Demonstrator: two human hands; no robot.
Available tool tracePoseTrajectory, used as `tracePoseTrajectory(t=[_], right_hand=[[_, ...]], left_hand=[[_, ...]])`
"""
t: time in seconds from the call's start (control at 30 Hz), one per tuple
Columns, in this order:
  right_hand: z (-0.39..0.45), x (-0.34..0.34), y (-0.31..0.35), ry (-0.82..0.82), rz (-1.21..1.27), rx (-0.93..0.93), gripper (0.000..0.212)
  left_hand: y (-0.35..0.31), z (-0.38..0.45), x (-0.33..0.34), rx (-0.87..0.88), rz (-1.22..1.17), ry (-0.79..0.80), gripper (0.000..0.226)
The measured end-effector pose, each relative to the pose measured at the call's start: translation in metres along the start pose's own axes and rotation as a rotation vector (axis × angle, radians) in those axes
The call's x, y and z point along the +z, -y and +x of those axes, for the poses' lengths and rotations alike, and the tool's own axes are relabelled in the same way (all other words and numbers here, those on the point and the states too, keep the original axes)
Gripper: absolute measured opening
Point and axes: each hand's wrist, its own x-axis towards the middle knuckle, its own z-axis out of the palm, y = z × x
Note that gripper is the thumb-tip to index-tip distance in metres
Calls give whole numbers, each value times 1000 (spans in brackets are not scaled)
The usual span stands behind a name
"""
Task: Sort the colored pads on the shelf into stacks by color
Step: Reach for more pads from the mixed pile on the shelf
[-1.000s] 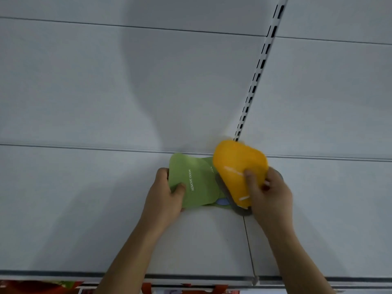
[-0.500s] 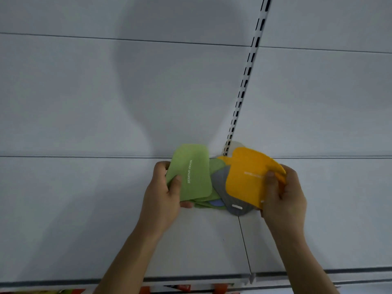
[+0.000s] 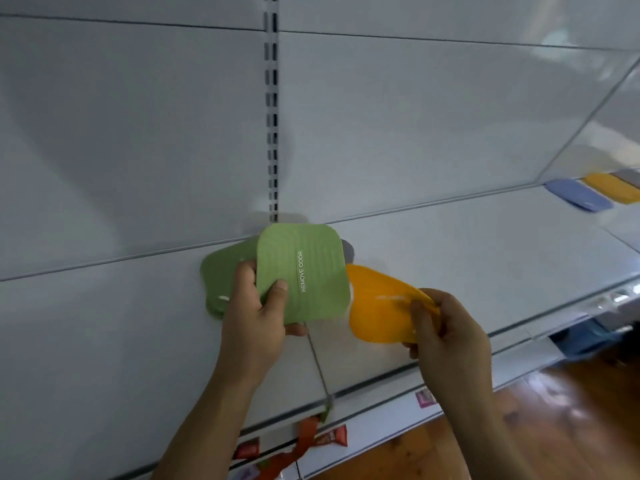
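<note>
Green pad (image 3: 313,271), printed with the words "REMOVE ODOR" in white, sits raised above the white shelf (image 3: 450,258), gripped by the left hand (image 3: 256,317): the thumb presses on its front face near the lower left edge and the fingers (image 3: 294,330) curl round behind it. A second green pad (image 3: 221,275) shows behind and to the left of that hand, partly hidden by it; whether it lies on the shelf or is held along with the first cannot be told. A small grey edge (image 3: 348,251) peeks out behind the upper right corner of the front green pad.

Just to the right, the right hand (image 3: 446,334) holds an orange pad (image 3: 377,306), pinching its right edge between thumb and curled fingers so that the pad bends. Its left edge lies close beside the green pad.

Far along the shelf to the right, well apart from the hands, lie a blue pad (image 3: 576,195), an orange one (image 3: 611,190) and a grey one (image 3: 632,176) side by side. A slotted upright (image 3: 272,109) runs up the back panel behind the green pads. Below the shelf edge are red packets (image 3: 311,441) and a wooden floor (image 3: 554,410).
</note>
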Motion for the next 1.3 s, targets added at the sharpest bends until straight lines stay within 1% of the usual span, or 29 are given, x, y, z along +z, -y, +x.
tracePoseTrajectory(t=[0.1,0.2,0.3,0.43,0.5,0.57,0.7,0.8,0.9,1.03,1.2,1.3], right_hand=[[-4,-32,-23,-90,-4,42,14],[-4,-71,-43,-206,45,104,9],[-5,-115,-68,-272,103,164,12],[-6,-186,-117,-340,179,222,8],[-5,-224,-145,-364,202,260,10],[-3,-258,-170,-378,201,281,10],[9,-308,-204,-451,205,305,13],[25,-335,-226,-472,223,317,14],[51,-355,-249,-496,243,321,14],[96,-380,-279,-527,220,325,15],[162,-420,-300,-588,184,318,14],[198,-433,-319,-596,160,322,11]], left_hand=[[-6,-15,34,-14,-16,72,28],[-11,-35,72,-5,15,133,24],[-14,-58,117,15,51,172,22],[-15,-94,195,25,100,213,24],[-17,-113,241,38,88,249,24],[-21,-130,283,33,62,296,22],[-24,-151,352,32,86,393,22],[-25,-152,399,34,131,413,22],[-25,-143,450,10,86,436,19],[-22,-120,525,9,15,493,24],[-28,-89,610,20,-14,552,22],[-31,-70,652,34,-5,529,20]])
